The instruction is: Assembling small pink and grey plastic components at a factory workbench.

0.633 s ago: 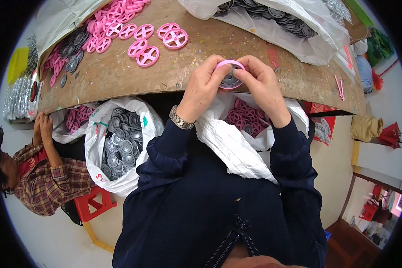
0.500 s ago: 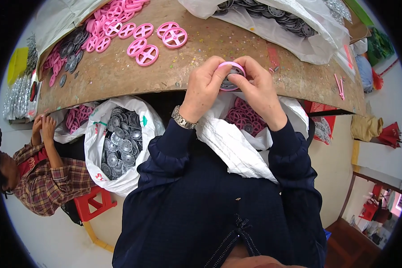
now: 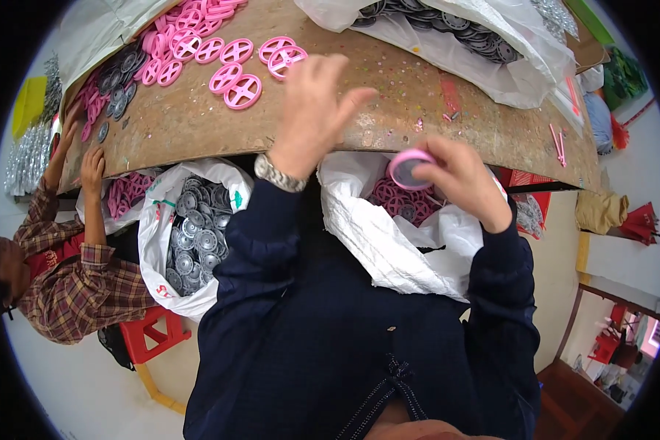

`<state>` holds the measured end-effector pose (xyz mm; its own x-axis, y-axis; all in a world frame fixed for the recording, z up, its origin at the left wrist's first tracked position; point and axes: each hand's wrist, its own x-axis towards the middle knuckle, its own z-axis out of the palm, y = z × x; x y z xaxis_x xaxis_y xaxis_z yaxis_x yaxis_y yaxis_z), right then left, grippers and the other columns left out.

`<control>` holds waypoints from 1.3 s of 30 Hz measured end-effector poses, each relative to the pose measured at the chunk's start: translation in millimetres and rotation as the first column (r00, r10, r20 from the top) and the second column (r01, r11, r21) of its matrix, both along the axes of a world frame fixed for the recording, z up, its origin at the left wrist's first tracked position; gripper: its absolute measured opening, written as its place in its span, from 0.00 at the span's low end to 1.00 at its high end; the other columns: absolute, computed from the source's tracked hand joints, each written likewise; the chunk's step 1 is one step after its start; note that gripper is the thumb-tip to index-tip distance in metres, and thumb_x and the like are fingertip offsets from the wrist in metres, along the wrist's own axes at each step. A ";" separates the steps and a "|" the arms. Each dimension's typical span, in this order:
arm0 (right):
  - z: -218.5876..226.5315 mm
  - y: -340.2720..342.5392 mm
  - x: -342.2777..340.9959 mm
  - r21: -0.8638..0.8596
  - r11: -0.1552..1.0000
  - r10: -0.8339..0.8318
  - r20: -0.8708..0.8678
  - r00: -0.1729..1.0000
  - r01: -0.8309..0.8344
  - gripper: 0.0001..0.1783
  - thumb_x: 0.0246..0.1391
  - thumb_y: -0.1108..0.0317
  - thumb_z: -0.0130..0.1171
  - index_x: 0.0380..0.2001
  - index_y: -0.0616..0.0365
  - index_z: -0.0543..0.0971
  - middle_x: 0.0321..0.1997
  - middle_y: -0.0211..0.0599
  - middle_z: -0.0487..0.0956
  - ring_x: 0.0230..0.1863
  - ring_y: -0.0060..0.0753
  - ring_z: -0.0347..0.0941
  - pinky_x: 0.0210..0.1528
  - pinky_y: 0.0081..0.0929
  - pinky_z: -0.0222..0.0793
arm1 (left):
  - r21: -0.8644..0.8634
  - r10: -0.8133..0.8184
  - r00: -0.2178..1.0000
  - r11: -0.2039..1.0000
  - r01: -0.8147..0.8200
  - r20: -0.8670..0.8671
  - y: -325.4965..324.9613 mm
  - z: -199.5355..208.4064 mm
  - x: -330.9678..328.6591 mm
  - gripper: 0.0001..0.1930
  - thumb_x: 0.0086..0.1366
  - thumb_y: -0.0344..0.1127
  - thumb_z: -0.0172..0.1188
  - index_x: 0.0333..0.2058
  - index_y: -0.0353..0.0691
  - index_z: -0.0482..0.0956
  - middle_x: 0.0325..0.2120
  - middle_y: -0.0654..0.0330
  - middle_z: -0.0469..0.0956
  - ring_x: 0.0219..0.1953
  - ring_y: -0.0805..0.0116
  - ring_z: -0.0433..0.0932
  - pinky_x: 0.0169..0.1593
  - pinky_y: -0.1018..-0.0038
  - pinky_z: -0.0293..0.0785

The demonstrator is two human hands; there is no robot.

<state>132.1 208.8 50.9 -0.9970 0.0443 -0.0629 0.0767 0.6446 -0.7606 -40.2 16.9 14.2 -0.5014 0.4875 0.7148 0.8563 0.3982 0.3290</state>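
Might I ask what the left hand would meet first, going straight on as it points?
The left hand would probably meet the nearest pink wheel, though how high it hovers is unclear.

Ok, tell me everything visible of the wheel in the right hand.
The wheel is round: a pink outer ring around a grey disc, both plastic-looking. The right hand grips its right side, thumb over the grey face. It looks tilted, and appears in front of the opening of a white sack. Blur hides finer detail.

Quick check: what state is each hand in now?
Left hand: open, over the table, nothing visibly held.
Right hand: closed on a pink-rimmed grey wheel.
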 end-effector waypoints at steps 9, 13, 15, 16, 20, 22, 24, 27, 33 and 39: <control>8.2 21.7 18.7 0.347 0.931 0.067 0.134 0.989 -0.110 0.12 0.51 0.65 0.63 0.36 0.62 0.80 0.29 0.45 0.81 0.31 0.40 0.80 0.36 0.31 0.73 | -0.322 0.431 0.875 0.815 -0.482 -0.218 -16.5 -29.0 -72.6 0.32 0.49 0.58 0.71 0.48 0.43 0.77 0.35 0.55 0.76 0.44 0.54 0.72 0.40 0.59 0.70; 11.9 21.7 -15.8 0.219 0.976 0.002 -0.049 0.999 0.009 0.12 0.54 0.66 0.61 0.38 0.62 0.80 0.29 0.44 0.81 0.32 0.35 0.79 0.36 0.29 0.72 | -0.292 0.388 0.896 0.851 -0.438 -0.214 -13.4 -26.5 -70.6 0.28 0.50 0.53 0.72 0.46 0.45 0.78 0.34 0.57 0.77 0.43 0.56 0.73 0.40 0.59 0.71; 7.7 25.3 -44.1 0.083 0.993 -0.061 -0.193 0.979 0.079 0.11 0.57 0.67 0.59 0.39 0.63 0.80 0.29 0.42 0.81 0.32 0.30 0.78 0.35 0.27 0.71 | -0.264 0.375 0.907 0.871 -0.415 -0.189 -11.9 -20.1 -59.3 0.28 0.51 0.50 0.71 0.48 0.43 0.77 0.37 0.54 0.77 0.44 0.54 0.73 0.43 0.59 0.71; 2.2 28.5 -60.3 0.084 0.994 -0.058 -0.195 0.979 0.076 0.11 0.57 0.67 0.59 0.39 0.63 0.80 0.29 0.42 0.81 0.32 0.30 0.78 0.35 0.27 0.71 | -0.176 0.313 0.945 0.929 -0.326 -0.100 -10.6 -22.9 -56.2 0.29 0.52 0.49 0.71 0.49 0.41 0.76 0.38 0.53 0.77 0.45 0.53 0.73 0.44 0.58 0.71; -16.0 46.6 -130.8 0.194 0.959 -0.104 -0.437 0.894 0.206 0.12 0.58 0.67 0.59 0.40 0.64 0.80 0.31 0.41 0.83 0.32 0.29 0.79 0.37 0.26 0.72 | 0.078 0.044 0.980 0.995 -0.060 0.192 -2.0 -18.9 -22.8 0.31 0.54 0.46 0.71 0.52 0.34 0.73 0.43 0.48 0.76 0.46 0.50 0.74 0.49 0.60 0.71; -26.3 53.0 -166.2 0.183 0.955 -0.133 -0.443 0.887 0.235 0.12 0.58 0.66 0.58 0.41 0.63 0.80 0.32 0.41 0.83 0.32 0.29 0.80 0.37 0.26 0.72 | 0.237 -0.140 0.879 0.971 0.032 0.456 -0.4 -16.7 -6.1 0.31 0.55 0.44 0.71 0.52 0.32 0.72 0.44 0.48 0.77 0.45 0.53 0.77 0.50 0.63 0.72; -34.6 56.5 -196.2 0.039 0.956 -0.223 -0.548 0.806 0.291 0.14 0.58 0.63 0.59 0.43 0.62 0.81 0.32 0.41 0.84 0.33 0.32 0.81 0.37 0.28 0.73 | 0.338 -0.240 0.791 0.940 0.044 0.563 2.7 -27.4 2.7 0.30 0.55 0.43 0.71 0.52 0.32 0.73 0.44 0.48 0.77 0.45 0.54 0.77 0.49 0.64 0.73; -32.1 51.8 -228.8 0.128 0.914 -0.273 -0.507 0.817 0.385 0.17 0.55 0.56 0.60 0.39 0.59 0.82 0.34 0.44 0.84 0.38 0.50 0.80 0.42 0.41 0.73 | 0.432 -0.347 0.692 0.900 0.056 0.633 -2.3 -32.3 3.9 0.30 0.57 0.40 0.71 0.54 0.31 0.71 0.44 0.51 0.77 0.45 0.62 0.78 0.49 0.70 0.74; -50.6 65.2 -271.3 0.485 0.709 -0.263 -0.492 0.830 0.512 0.25 0.55 0.46 0.56 0.36 0.58 0.85 0.34 0.50 0.83 0.39 0.57 0.80 0.44 0.44 0.75 | 0.670 -0.632 0.382 0.741 0.044 0.674 -1.5 -25.4 2.6 0.28 0.61 0.30 0.67 0.58 0.31 0.66 0.47 0.57 0.75 0.49 0.73 0.75 0.52 0.76 0.74; -48.3 49.6 -253.5 0.190 0.833 -0.358 -0.530 0.769 0.519 0.20 0.55 0.52 0.59 0.35 0.60 0.84 0.30 0.46 0.83 0.34 0.46 0.81 0.40 0.37 0.75 | 0.750 -0.700 0.374 0.661 0.015 0.609 -13.3 -35.1 -5.0 0.25 0.64 0.29 0.64 0.58 0.33 0.67 0.48 0.60 0.74 0.47 0.73 0.76 0.51 0.76 0.75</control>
<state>-121.4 258.4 2.6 -0.7672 0.4199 0.4848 0.1093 0.8304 -0.5464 -45.2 3.6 -20.9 -0.8431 0.4790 0.2443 0.0207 -0.4251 0.9049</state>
